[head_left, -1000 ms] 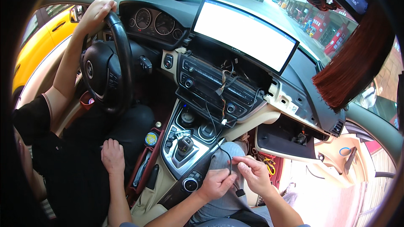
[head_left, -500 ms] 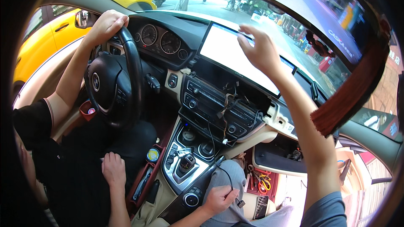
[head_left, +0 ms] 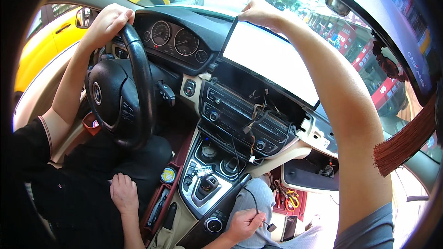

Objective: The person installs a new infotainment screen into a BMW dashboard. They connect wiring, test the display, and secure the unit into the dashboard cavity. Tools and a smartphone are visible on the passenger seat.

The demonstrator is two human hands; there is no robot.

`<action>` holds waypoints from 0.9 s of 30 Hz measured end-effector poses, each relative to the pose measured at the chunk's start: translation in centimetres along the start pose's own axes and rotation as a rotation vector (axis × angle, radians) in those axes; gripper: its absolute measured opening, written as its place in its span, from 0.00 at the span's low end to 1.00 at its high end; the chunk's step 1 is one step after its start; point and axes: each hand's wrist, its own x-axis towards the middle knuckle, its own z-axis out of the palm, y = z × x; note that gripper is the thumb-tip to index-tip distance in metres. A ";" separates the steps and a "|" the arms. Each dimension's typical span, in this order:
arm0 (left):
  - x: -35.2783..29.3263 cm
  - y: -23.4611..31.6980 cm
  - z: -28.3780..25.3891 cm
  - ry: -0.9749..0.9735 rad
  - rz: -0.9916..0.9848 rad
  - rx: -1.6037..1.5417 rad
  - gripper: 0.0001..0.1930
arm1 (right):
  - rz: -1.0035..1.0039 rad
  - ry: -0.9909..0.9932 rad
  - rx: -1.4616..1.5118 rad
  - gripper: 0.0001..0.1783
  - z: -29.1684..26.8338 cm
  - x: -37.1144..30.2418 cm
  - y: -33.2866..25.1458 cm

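Shifted right hand [head_left: 264, 16] from before screen [head_left: 272, 57] to its upper-left corner, with grip impossible to tell, yet kept cable [head_left: 271, 227] clamped in left hand [head_left: 245, 226] near knee [head_left: 243, 199], so apparently attended to both.

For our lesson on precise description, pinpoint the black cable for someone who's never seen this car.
Find the wide bright screen, then look down to the gear lever. Right of it, a thin black cable curves over a grey knee into the camera wearer's left hand. Unlike the bunched wires above, it's a single strand with a dark plug.
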 end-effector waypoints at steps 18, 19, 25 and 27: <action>-0.1 0.2 -0.2 -0.023 -0.059 -0.033 0.16 | -0.030 0.108 0.061 0.21 0.9 -0.4 0.9; -0.1 0.1 -0.3 -0.026 -0.053 -0.032 0.18 | -0.025 0.099 0.060 0.20 0.8 -0.4 0.9; -0.2 -0.1 -0.4 -0.024 -0.066 -0.044 0.17 | 0.036 0.078 0.050 0.19 0.5 -1.2 0.3; -0.2 -0.2 -0.5 -0.025 -0.077 -0.057 0.18 | 0.064 -0.002 0.047 0.24 0.0 -1.2 -0.1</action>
